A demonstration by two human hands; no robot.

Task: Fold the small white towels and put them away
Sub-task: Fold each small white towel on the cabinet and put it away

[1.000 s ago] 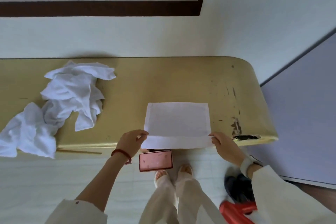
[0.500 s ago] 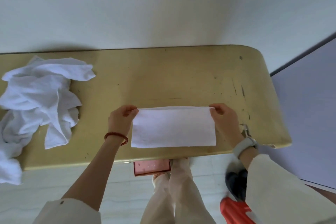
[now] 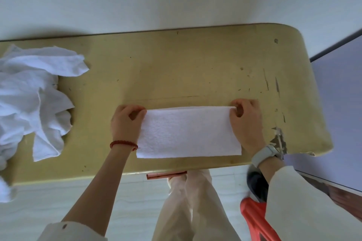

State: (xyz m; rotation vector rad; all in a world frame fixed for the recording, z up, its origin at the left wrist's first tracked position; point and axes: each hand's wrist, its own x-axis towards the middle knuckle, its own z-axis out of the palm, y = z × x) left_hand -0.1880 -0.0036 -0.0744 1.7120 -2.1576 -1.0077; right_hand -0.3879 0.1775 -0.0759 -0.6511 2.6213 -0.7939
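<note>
Pinching folded towel [image 3: 189, 133] far corners: left hand [image 3: 126, 123], right hand [image 3: 245, 121] | crumpled towel pile [image 3: 35, 100] well left on table [image 3: 195, 68]

The heap of unfolded towels [image 3: 33, 103] runs off the left edge, its extent unseen.

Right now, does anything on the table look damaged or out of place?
Yes. The yellow table is chipped near its front right corner, with scratches above. On the left, the unfolded white towels lie in a crumpled heap, partly hanging over the front edge.
</note>
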